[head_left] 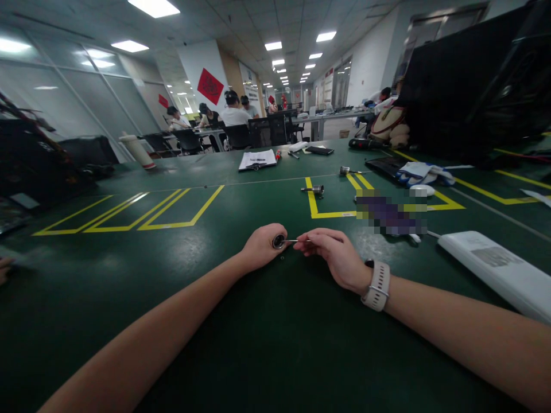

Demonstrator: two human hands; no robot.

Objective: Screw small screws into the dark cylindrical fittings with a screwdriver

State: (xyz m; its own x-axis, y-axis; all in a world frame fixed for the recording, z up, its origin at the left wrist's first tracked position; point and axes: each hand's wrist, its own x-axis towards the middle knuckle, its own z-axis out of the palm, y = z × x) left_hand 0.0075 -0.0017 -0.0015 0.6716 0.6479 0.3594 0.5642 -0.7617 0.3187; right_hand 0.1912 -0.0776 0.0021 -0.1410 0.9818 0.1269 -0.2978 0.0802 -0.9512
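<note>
The left hand (262, 248) is closed around a round metal part (279, 241), held above the tabletop (275, 344) with its circular end showing. The right hand (333, 258) pinches a thin rod (291, 241) at the fingertips, its other end reaching the metal part's side. A tiny ring (282, 258) lies just below them; farther off, a similar metal piece (317, 190) rests beside yellow tape (310, 201), short of a clipboard (257, 160).

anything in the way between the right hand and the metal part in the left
Nothing visible blocks the right hand from the metal part in the left hand; only the thin rod it holds crosses the gap.
</note>
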